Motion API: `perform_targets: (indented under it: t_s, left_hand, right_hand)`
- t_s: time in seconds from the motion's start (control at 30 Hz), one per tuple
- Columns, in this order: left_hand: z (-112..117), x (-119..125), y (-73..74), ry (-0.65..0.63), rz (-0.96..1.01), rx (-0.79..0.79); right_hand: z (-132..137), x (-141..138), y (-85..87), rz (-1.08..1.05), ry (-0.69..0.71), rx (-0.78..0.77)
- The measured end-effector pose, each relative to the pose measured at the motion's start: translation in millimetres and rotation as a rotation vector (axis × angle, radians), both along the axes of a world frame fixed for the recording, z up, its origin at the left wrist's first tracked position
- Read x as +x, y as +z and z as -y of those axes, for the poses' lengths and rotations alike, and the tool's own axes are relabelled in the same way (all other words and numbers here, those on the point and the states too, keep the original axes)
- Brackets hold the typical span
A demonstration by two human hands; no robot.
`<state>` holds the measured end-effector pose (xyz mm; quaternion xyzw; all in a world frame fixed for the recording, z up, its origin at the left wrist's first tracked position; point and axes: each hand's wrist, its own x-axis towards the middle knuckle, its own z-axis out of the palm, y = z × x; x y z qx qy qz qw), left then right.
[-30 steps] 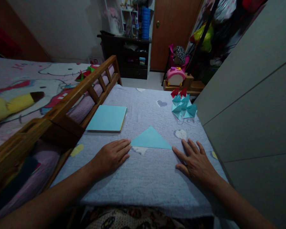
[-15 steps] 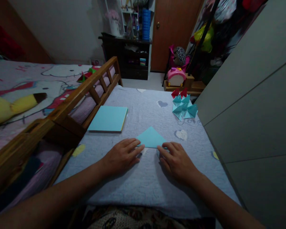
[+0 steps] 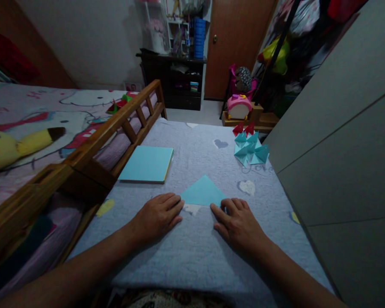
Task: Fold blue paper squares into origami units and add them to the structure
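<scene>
A light blue paper triangle [image 3: 202,193] lies flat on a grey blanket-covered surface [image 3: 192,252]. My left hand [image 3: 158,216] rests palm down at the triangle's left corner, fingers stretched flat and touching its edge. My right hand [image 3: 239,222] lies palm down over the triangle's right corner, fingers spread and pressing on the paper. Neither hand grips anything.
A stack of light blue square paper [image 3: 146,164] sits to the left, beside a wooden bed rail [image 3: 115,124]. Several folded blue and red paper pieces [image 3: 250,146] sit at the far right. A grey cabinet wall [image 3: 340,149] runs along the right. A bed with a yellow plush [image 3: 16,143] lies left.
My right hand slid left from beside the triangle onto its right corner. My left hand moved a little right, then drew back to the left corner. The view shifted slightly.
</scene>
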<state>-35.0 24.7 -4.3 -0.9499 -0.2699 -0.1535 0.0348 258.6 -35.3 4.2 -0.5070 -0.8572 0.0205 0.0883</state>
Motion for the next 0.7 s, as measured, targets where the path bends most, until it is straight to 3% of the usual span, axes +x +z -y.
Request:
perform_targets:
  t_s: [0.2,0.4,0.53,0.7]
  left_hand:
    - [7.4,-12.3,-6.4,0.065,0.044,0.002]
    - [10.4,-18.5,-3.9,0.152,0.057,-0.078]
    - [0.9,-10.4,-0.2,0.262,0.072,-0.194]
    - [-18.1,19.7,-4.1,0.324,0.108,-0.289]
  right_hand:
    - [15.3,33.8,-5.3,-0.032,-0.042,0.037]
    - [22.0,52.8,4.0,-0.032,-0.096,-0.004]
    - [6.7,51.1,17.0,-0.054,-0.131,-0.076]
    - [-27.1,25.4,27.0,-0.058,-0.228,-0.121]
